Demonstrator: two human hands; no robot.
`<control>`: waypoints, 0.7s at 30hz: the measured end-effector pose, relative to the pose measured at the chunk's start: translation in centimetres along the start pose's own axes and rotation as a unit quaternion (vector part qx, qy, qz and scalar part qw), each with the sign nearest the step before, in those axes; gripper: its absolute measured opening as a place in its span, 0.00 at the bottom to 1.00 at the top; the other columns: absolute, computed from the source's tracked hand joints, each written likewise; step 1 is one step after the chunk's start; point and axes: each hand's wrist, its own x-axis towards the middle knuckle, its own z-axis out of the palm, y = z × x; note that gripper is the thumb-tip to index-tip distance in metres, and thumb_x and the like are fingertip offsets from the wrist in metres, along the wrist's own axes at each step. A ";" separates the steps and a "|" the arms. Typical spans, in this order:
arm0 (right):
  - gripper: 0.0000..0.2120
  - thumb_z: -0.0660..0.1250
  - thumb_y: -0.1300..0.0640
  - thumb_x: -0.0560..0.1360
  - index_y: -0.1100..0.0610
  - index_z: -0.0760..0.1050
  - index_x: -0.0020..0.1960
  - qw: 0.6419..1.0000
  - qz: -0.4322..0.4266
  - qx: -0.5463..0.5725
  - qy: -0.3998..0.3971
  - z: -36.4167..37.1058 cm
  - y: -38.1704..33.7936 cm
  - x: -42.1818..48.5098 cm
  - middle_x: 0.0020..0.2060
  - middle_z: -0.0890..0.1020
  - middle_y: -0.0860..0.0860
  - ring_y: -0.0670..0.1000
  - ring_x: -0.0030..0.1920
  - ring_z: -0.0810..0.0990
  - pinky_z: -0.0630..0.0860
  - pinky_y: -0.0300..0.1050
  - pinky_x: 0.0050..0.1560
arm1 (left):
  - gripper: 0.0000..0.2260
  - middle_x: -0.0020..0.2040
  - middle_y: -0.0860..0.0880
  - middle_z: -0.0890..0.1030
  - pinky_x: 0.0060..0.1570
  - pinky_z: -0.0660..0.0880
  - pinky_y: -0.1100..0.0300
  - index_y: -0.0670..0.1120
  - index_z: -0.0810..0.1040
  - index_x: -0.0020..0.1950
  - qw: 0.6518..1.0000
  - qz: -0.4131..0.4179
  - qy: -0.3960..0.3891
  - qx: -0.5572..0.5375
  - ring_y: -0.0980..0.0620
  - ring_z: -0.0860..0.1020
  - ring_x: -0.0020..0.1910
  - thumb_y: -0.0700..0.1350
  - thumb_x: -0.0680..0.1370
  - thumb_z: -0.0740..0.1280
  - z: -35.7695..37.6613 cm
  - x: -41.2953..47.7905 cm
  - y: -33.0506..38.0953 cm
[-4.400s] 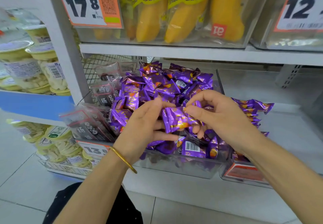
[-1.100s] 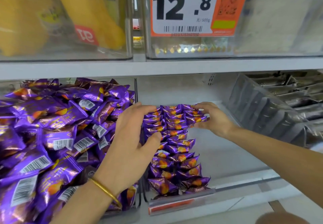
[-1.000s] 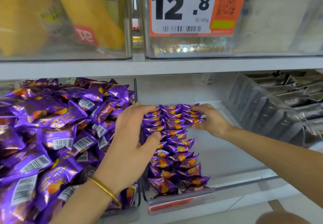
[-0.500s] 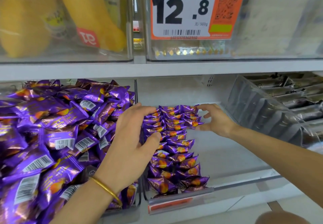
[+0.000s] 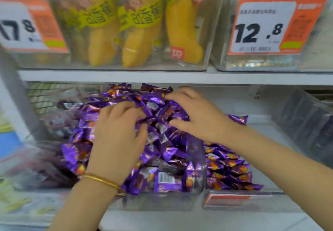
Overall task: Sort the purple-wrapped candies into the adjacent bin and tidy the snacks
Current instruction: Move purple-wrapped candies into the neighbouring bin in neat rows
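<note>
Head view: the left hand (image 5: 119,135) and right hand (image 5: 198,117) rest with bent fingers on the heap of shiny purple-wrapped candies (image 5: 162,151) in a clear plastic bin (image 5: 158,202). Blur hides whether either pinches one. Below the right wrist, rowed purple candies (image 5: 227,169) lie in the adjacent clear bin (image 5: 234,201).

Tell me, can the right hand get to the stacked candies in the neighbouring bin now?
Probably yes. The right hand rests on the heap; the stacked candies lie uncovered right beside its forearm.
</note>
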 end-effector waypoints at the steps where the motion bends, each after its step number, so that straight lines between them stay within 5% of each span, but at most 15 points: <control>1: 0.36 0.70 0.45 0.70 0.51 0.60 0.73 0.999 0.010 -0.024 -0.026 0.7 -0.1 1.7 0.71 0.64 0.54 0.57 0.70 0.63 0.62 0.50 0.69 | 0.17 0.52 0.44 0.80 0.56 0.63 0.53 0.47 0.81 0.46 1.000 -0.019 0.001 0.021 0.38 0.77 0.53 0.53 0.68 0.58 -0.7 -0.6 -0.9; 7: 0.56 0.69 0.28 0.56 0.45 0.48 0.76 0.980 0.063 -0.081 -0.170 2.9 0.9 8.0 0.76 0.54 0.51 0.55 0.75 0.55 0.60 0.58 0.70 | 0.31 0.65 0.39 0.73 0.62 0.66 0.36 0.48 0.79 0.56 0.995 -0.033 -0.028 0.084 0.34 0.68 0.66 0.70 0.69 0.57 -2.5 -4.3 -4.5; 11: 0.51 0.72 0.31 0.58 0.45 0.54 0.73 0.974 0.065 -0.110 -0.185 2.9 0.6 7.4 0.70 0.63 0.54 0.60 0.68 0.65 0.66 0.57 0.66 | 0.41 0.68 0.38 0.70 0.61 0.66 0.33 0.48 0.75 0.64 0.994 0.002 -0.055 0.096 0.31 0.66 0.66 0.77 0.67 0.49 -2.5 -5.9 -5.1; 21: 0.44 0.72 0.38 0.64 0.48 0.54 0.72 0.965 0.046 -0.172 -0.192 1.5 -4.2 2.0 0.66 0.63 0.51 0.57 0.64 0.66 0.68 0.51 0.62 | 0.42 0.66 0.34 0.71 0.60 0.69 0.36 0.41 0.74 0.64 0.991 0.040 -0.036 0.120 0.31 0.71 0.63 0.71 0.63 0.56 -1.0 -5.7 -4.6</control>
